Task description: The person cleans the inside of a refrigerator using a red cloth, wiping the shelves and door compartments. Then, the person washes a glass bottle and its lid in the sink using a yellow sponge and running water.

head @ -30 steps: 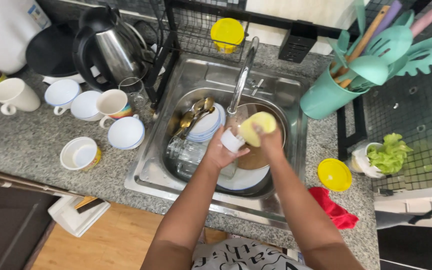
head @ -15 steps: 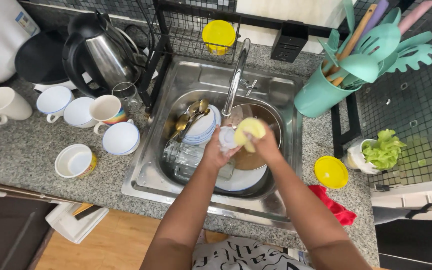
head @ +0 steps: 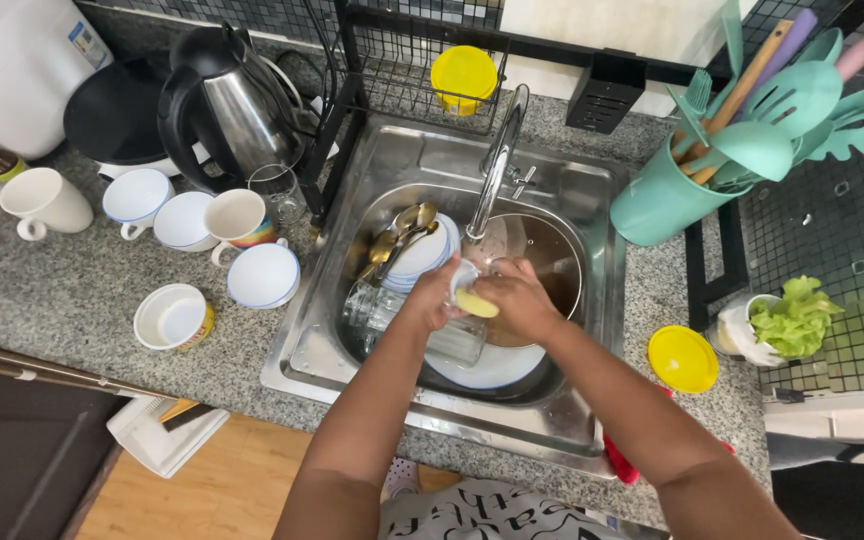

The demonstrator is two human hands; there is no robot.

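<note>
Cups (head: pixel 184 218) crowd the desk (head: pixel 72 290) at left. Centre frame, over the sink (head: pixel 592 200), the left hand (head: pixel 434 300) grips a clear glass (head: pixel 462 285); the right hand (head: pixel 517 298) presses a yellow sponge (head: pixel 476 305) against it, fingers curled shut.

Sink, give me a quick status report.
Left hand grips a clear glass. Right hand presses a yellow sponge on it. Tap just above; plates beside.

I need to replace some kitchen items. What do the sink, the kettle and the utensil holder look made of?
Sink: brushed stainless steel, by its dull grey sheen. Kettle: polished steel body with mirror reflections, black probably plastic handle. Utensil holder: matte teal, likely plastic or silicone.
</note>
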